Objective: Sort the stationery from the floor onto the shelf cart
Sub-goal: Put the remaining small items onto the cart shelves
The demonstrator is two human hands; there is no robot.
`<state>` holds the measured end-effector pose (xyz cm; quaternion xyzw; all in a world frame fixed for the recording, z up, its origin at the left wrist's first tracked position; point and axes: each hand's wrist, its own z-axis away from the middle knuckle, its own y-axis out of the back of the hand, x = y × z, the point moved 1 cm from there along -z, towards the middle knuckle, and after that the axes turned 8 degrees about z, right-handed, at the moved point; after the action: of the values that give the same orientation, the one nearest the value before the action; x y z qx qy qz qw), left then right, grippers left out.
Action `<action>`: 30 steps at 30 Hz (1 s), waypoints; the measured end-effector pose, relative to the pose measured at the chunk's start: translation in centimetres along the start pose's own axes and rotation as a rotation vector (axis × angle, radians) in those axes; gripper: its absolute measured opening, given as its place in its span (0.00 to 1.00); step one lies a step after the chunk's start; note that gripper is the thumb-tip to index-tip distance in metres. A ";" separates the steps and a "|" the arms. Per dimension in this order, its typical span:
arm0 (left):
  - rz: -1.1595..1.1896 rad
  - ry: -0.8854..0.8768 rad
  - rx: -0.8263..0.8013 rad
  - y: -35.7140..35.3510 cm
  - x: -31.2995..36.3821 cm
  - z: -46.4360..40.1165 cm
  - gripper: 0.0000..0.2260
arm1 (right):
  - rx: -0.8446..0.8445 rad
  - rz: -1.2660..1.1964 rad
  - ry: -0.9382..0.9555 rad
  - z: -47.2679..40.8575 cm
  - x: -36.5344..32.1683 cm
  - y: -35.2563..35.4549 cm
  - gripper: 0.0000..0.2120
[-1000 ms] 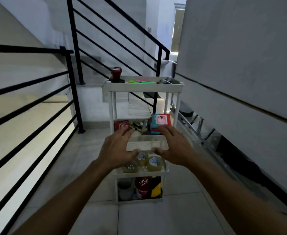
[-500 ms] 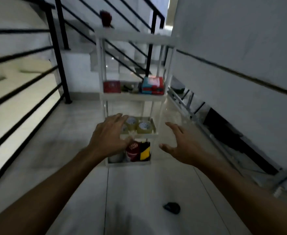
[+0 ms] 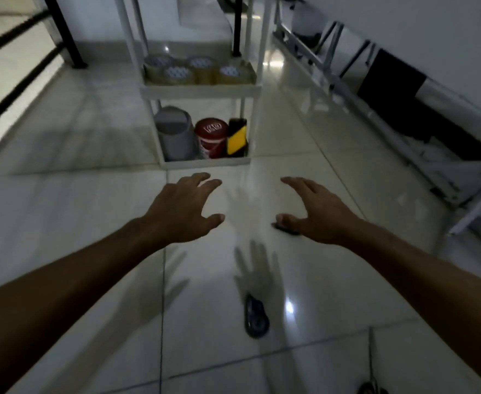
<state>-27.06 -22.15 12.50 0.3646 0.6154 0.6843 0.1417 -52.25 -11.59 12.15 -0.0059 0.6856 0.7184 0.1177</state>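
The white shelf cart (image 3: 199, 91) stands ahead on the tiled floor. Its lower middle tier holds several rolls of clear tape (image 3: 176, 72); the bottom tier holds a grey roll (image 3: 175, 135), a red roll (image 3: 212, 137) and a black-yellow roll (image 3: 237, 137). My left hand (image 3: 183, 210) and my right hand (image 3: 316, 211) hover above the floor in front of the cart, fingers spread, holding nothing. A small dark item (image 3: 286, 230) lies on the floor, partly hidden under my right thumb. A dark tape-dispenser-like item (image 3: 256, 317) lies nearer to me.
A black railing post (image 3: 65, 32) stands at the left. A metal rack frame (image 3: 390, 115) leans along the right wall. Another dark object (image 3: 371, 388) shows at the bottom edge. Glossy tiles (image 3: 63, 200) reflect light.
My view has tilted down from the cart's upper shelves to the floor. Both hands have come away from the cart and dropped toward the floor, my right hand over the small dark item.
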 end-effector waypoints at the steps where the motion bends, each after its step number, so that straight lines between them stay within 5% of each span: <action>1: 0.000 -0.007 -0.031 -1.3 0.5 0.1 0.35 | -0.008 -0.007 -0.019 0.9 0.7 -0.7 0.39; 14: -0.049 -0.187 -0.380 -12.4 5.1 -1.9 0.35 | -0.142 -0.026 -0.265 8.7 10.2 -7.2 0.40; 30: -0.122 -0.537 -0.725 -19.5 4.2 -1.6 0.41 | -0.137 -0.013 -0.184 -2.4 8.6 -15.9 0.41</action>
<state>-35.99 -16.70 -4.57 0.4190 0.2981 0.7272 0.4547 -58.17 -12.04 -5.06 0.0477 0.6213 0.7601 0.1842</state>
